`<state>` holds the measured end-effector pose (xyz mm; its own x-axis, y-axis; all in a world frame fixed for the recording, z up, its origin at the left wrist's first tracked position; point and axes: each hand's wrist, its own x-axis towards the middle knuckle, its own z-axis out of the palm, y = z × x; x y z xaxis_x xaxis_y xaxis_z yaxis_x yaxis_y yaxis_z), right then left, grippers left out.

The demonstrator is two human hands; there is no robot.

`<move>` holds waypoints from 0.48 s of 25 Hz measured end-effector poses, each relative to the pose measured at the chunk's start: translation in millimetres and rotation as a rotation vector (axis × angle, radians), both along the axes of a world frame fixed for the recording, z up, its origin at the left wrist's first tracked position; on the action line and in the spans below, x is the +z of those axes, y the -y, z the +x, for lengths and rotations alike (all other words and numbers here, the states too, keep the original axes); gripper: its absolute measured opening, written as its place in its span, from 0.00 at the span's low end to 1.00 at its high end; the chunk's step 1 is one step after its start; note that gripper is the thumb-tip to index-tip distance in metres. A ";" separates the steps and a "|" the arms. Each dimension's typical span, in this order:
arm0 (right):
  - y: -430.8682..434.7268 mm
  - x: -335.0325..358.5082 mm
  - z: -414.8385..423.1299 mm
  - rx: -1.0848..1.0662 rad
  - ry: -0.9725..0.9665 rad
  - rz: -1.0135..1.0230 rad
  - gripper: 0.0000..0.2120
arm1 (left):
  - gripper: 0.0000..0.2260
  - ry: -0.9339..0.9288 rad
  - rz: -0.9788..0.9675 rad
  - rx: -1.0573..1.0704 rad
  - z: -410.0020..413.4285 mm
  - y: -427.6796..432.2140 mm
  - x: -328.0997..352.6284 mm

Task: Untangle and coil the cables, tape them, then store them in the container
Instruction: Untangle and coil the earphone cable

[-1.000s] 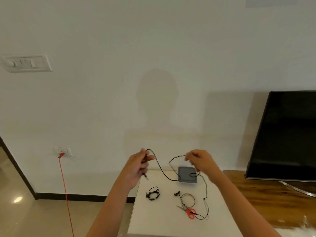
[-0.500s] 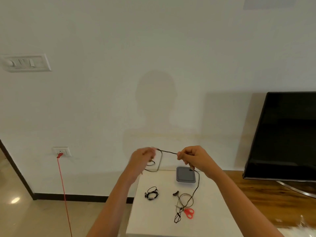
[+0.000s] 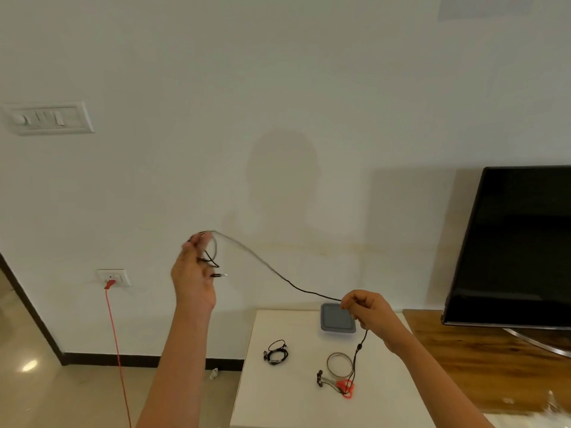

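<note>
Status: mid-coil on what looks like the second cable. Left hand (image 3: pixel 193 273) is raised beyond the white table's (image 3: pixel 278 403) left edge, fingers curled through a couple of loops of the thin black cable (image 3: pixel 293 285), plug dangling. Right hand (image 3: pixel 367 310) pinches the same cable above the far edge. The slack drops to the table and ends by the red-handled scissors (image 3: pixel 346 388) and clear tape ring (image 3: pixel 328 365), right of centre.

Apparently done: small coiled black cable bundle (image 3: pixel 276 353), left of centre. Can't tell if it's taped.

Left: finish winding, tape, store both. Grey square lidded container (image 3: pixel 337 318) at the far edge looks closed.
</note>
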<state>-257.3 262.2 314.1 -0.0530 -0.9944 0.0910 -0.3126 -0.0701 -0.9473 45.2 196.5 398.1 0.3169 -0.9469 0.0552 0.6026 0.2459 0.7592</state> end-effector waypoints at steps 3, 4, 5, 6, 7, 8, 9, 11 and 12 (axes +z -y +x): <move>3.6 25.2 18.2 0.019 -0.024 -0.072 0.10 | 0.10 0.466 -0.069 -0.184 -46.8 -15.0 -10.0; 5.5 34.4 25.5 0.035 -0.059 -0.091 0.10 | 0.10 0.686 -0.097 -0.243 -63.1 -19.1 -17.6; 7.8 42.5 32.8 0.049 -0.102 -0.108 0.10 | 0.11 0.915 -0.154 -0.277 -78.0 -22.7 -25.8; 9.4 50.2 39.1 0.057 -0.142 -0.123 0.11 | 0.11 1.093 -0.225 -0.299 -90.6 -26.8 -32.2; 11.7 56.2 43.8 0.055 -0.170 -0.131 0.12 | 0.12 1.170 -0.274 -0.307 -99.8 -30.6 -35.2; 13.4 61.2 46.7 0.046 -0.183 -0.132 0.13 | 0.13 1.158 -0.275 -0.323 -104.5 -33.4 -35.7; 15.2 64.6 47.9 0.037 -0.197 -0.132 0.13 | 0.14 1.110 -0.253 -0.334 -106.5 -35.0 -35.8; 16.3 67.7 48.3 0.028 -0.231 -0.130 0.12 | 0.16 1.083 -0.185 -0.368 -107.2 -35.8 -34.3; 16.4 67.3 47.9 0.025 -0.237 -0.126 0.12 | 0.18 1.132 -0.142 -0.393 -105.3 -35.0 -32.6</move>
